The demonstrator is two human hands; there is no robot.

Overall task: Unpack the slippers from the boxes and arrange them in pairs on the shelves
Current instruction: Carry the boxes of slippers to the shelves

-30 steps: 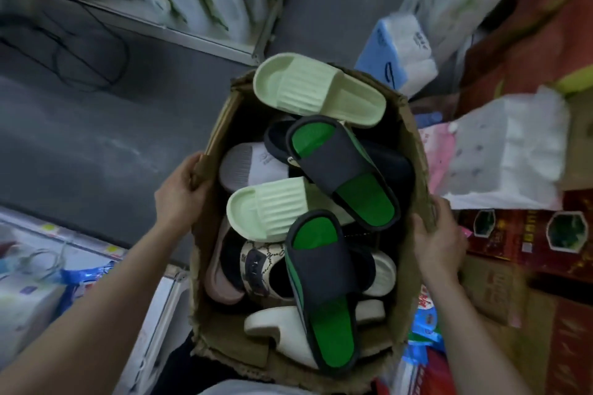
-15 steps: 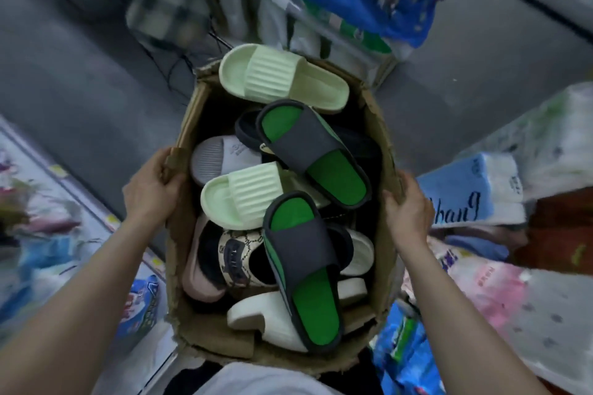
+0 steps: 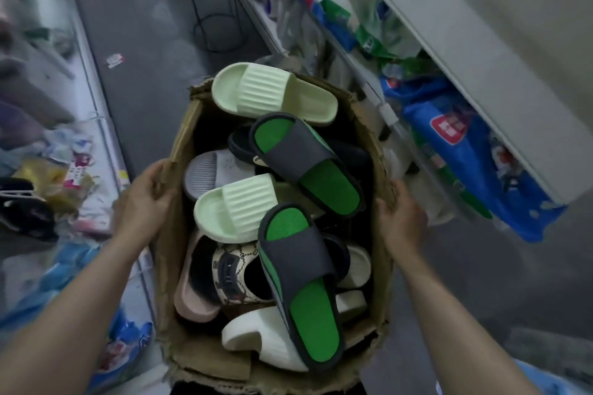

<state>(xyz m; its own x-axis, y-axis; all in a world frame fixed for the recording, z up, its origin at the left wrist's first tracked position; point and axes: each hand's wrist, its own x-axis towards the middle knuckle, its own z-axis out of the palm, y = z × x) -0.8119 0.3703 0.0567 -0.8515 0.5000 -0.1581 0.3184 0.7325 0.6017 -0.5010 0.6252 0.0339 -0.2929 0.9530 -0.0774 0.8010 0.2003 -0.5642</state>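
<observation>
Head view: both hands hold a cardboard box (image 3: 205, 359) full of slippers (image 3: 234, 205).
The left hand (image 3: 144, 199) curls its fingers over the left rim and the right hand (image 3: 401, 218) grips the right rim. The slippers lie jumbled inside, with one pale green slipper (image 3: 272, 93) across the far rim, near a stocked shelf (image 3: 465, 42).

Grey floor (image 3: 144, 42), white shelving (image 3: 465, 42) with blue packets (image 3: 475, 167) at right, dim light
</observation>
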